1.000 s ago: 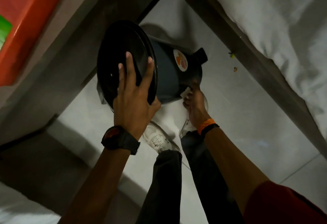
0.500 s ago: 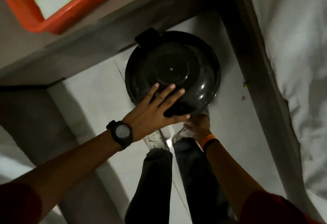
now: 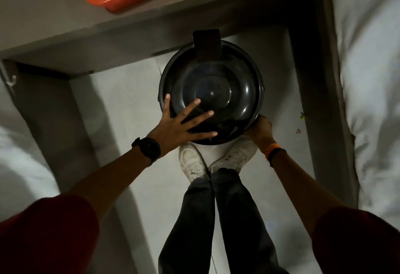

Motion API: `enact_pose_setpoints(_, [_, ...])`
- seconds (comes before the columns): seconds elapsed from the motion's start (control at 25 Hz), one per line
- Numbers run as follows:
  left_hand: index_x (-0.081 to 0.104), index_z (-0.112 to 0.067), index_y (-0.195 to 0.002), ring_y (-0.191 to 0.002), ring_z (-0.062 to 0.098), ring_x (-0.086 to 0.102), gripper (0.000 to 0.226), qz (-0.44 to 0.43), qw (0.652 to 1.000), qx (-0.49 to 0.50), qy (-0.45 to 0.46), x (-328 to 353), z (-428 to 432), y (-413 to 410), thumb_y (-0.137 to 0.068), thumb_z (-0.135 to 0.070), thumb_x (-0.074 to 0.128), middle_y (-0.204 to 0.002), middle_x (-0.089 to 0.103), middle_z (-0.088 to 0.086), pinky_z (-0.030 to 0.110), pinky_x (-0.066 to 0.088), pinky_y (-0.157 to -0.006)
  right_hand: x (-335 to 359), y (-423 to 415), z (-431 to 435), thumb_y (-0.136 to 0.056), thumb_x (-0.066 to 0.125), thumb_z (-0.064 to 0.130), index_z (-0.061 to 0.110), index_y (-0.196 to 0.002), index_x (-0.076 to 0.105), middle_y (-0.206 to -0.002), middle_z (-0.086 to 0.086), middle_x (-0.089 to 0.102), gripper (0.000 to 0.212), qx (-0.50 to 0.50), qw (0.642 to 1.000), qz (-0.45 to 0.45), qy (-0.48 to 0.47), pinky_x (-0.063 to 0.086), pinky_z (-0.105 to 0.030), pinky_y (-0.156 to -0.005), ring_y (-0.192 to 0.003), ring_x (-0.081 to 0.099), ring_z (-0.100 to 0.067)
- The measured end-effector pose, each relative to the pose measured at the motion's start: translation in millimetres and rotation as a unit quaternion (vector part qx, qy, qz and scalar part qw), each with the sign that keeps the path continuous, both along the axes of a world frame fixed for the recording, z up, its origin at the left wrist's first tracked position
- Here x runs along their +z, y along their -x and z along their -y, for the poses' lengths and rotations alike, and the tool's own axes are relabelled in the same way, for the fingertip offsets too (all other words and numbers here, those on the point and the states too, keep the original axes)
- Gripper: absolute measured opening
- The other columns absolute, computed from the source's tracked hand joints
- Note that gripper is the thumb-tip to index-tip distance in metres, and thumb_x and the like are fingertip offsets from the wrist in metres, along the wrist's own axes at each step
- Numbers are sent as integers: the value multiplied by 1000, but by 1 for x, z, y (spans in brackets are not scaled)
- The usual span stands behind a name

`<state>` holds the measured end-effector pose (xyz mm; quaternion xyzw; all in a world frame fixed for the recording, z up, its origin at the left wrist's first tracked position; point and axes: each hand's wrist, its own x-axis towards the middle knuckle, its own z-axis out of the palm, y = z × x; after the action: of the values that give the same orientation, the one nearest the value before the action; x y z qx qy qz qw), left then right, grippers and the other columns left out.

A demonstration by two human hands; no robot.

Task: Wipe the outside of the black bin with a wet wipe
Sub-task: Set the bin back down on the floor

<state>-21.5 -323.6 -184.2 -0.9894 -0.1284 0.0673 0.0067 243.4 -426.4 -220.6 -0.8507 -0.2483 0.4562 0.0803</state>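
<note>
The black bin (image 3: 229, 79) stands upright on the pale floor and I look straight down on its glossy round lid. A black hinge tab (image 3: 206, 45) sticks out at its far side. My left hand (image 3: 179, 126) lies flat on the near left of the lid with the fingers spread. My right hand (image 3: 260, 130) presses against the bin's near right side, just under the rim. Its fingers and the wet wipe are hidden beneath the lid's edge.
My white shoes (image 3: 192, 163) stand right in front of the bin. An orange tray (image 3: 121, 3) sits on the grey shelf above. A bed with a white sheet (image 3: 368, 79) borders the right, its dark frame close to the bin. Small crumbs (image 3: 302, 116) lie on the floor.
The bin went from tilted on its side to upright. My left hand stayed on the lid. My right hand, which showed a white wipe before, slid to the lower right side.
</note>
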Motion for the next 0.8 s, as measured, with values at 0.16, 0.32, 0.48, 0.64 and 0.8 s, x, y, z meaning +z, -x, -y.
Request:
enact_pose_setpoints(0.16, [6,-48,-152,-151,44,9,103,-3,999,24,24,-1,5,-2,-79,-7,65,-166,7,4,84,15,-99,0,-6,0,-92,64,4,4,-110,69,-105,-14,75,18,10,1000,25,-7,51,-31,-95,-97,70,-28])
enact_pose_setpoints(0.32, [9,-41,-154,-151,41,10,100,-4,997,59,41,15,32,-1,-79,-5,63,-167,11,7,80,18,-103,20,-17,30,-93,55,-3,4,-128,67,-125,-20,71,37,-19,998,59,13,47,-44,-112,-117,66,-40])
enact_pose_setpoints(0.48, [41,-23,-146,-128,38,46,75,-6,987,118,106,50,80,31,-73,-30,61,-143,50,16,60,39,-98,58,-17,68,-95,54,-5,0,-123,69,-114,-24,73,32,-18,999,36,-3,57,-49,-97,-101,70,-41])
enact_pose_setpoints(0.64, [59,-17,-122,-97,32,64,51,-20,968,157,196,84,113,36,-74,-31,61,-116,65,11,45,48,-78,95,-16,76,-95,63,0,3,-115,68,-105,-15,73,22,-52,998,-32,-11,63,-35,-74,-90,72,-28])
enact_pose_setpoints(0.8, [62,-17,-122,-108,33,65,49,-21,948,216,233,107,100,4,-76,-32,57,-123,66,10,46,53,-84,127,-1,42,-93,67,5,15,-107,71,-106,-8,75,17,-68,990,-104,-65,59,-18,-59,-93,73,-20])
